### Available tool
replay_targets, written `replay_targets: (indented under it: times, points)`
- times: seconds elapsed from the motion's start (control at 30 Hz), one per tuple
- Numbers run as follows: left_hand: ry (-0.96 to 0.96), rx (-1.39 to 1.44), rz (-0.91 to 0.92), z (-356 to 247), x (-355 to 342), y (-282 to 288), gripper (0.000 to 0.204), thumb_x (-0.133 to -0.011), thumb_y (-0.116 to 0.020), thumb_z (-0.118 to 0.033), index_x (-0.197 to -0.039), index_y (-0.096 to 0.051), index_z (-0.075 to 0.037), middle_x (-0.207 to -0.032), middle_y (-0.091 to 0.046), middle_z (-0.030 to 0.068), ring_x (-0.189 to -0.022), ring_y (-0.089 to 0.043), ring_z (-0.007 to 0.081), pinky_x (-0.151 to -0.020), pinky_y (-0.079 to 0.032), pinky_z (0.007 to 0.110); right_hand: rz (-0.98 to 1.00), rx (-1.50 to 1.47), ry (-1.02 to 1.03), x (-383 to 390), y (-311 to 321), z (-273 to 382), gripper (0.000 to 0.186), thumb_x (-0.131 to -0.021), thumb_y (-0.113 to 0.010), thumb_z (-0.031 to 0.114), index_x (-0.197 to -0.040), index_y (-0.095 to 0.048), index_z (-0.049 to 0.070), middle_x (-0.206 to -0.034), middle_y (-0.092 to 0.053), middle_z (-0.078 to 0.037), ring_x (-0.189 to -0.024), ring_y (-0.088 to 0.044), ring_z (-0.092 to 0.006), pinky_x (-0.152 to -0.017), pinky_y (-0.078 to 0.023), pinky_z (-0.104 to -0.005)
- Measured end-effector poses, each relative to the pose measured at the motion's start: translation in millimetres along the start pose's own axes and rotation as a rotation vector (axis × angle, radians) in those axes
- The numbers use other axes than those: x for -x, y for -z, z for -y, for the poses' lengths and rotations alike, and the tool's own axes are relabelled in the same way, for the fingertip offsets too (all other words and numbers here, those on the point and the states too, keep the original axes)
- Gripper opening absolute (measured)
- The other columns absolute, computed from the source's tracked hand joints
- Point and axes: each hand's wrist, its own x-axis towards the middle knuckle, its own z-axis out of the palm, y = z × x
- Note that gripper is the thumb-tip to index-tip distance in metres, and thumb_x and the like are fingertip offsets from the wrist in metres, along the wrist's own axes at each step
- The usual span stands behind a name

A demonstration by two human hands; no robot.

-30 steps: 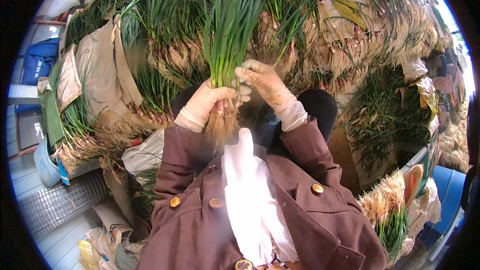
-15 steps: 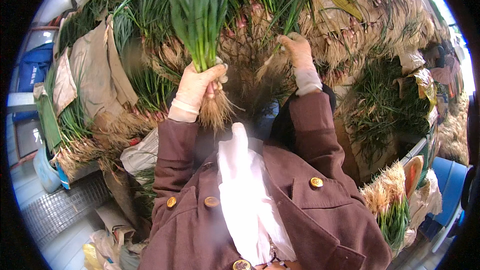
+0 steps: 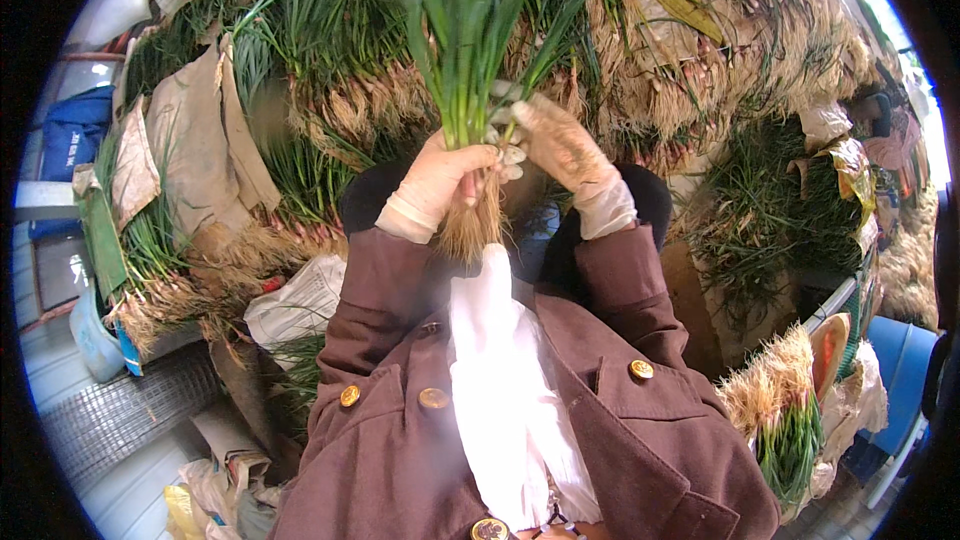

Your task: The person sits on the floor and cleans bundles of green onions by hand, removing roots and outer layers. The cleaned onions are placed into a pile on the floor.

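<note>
My left hand (image 3: 442, 180), in a pale glove, is closed round the lower stems of a bunch of green onions (image 3: 462, 50), whose long leaves point away from me and whose pale roots hang below my fingers. Close against the bunch's right side, my gloved right hand (image 3: 565, 155), soiled on the back, pinches a loose green onion stalk that slants up to the right. Some of its fingertips are hidden or blurred among the stems.
Heaped green onions with stringy roots (image 3: 760, 60) lie ahead and to both sides, on and under brown sacking (image 3: 190, 140). An upturned-root bundle (image 3: 775, 390) sits at lower right, beside a blue container (image 3: 900, 380). Metal mesh (image 3: 140, 410) is at lower left.
Half a second ago my right hand was out at the pile on the right; it has come back left to the bunch with a stalk. My left hand has shifted right with the bunch.
</note>
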Motion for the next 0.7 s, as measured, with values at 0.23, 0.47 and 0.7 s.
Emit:
replay_targets:
  times: [0.23,0.47,0.7]
  points:
    - [-0.087,0.198,-0.068,16.6,19.4,12.6,0.017,-0.087,-0.064,-0.01,-0.101,-0.058,-0.002,-0.088,-0.065,0.0124,-0.081,-0.067,0.0225,-0.072,-0.056,0.032,-0.516,0.383,0.211,-10.9,-17.8,-5.4,0.02,-0.091,-0.07,0.021,-0.093,-0.063,0.003,-0.08,-0.068,-0.005,-0.064,-0.062,-0.0109,-0.057,-0.048,-0.0203]
    - [-0.09,0.223,-0.054,18.9,45.9,31.5,0.022,-0.083,-0.066,-0.003,-0.103,-0.058,0.0,-0.097,-0.067,0.0183,-0.087,-0.068,0.0272,-0.083,-0.056,0.04,0.359,1.767,-0.546,36.3,1.2,15.5,0.056,-0.085,-0.064,0.049,-0.113,-0.067,0.001,-0.111,-0.066,-0.022,-0.108,-0.06,-0.0378,-0.097,-0.044,-0.0446]
    - [0.024,0.069,0.013,26.3,50.6,32.5,0.027,-0.081,-0.066,-0.006,-0.106,-0.059,0.001,-0.104,-0.069,0.0217,-0.084,-0.07,0.0292,-0.079,-0.057,0.036,-0.091,0.379,-0.019,4.0,-21.4,-18.2,0.03,-0.091,-0.069,0.031,-0.104,-0.064,0.005,-0.086,-0.064,0.001,-0.071,-0.051,-0.0053,-0.063,-0.039,-0.0169]
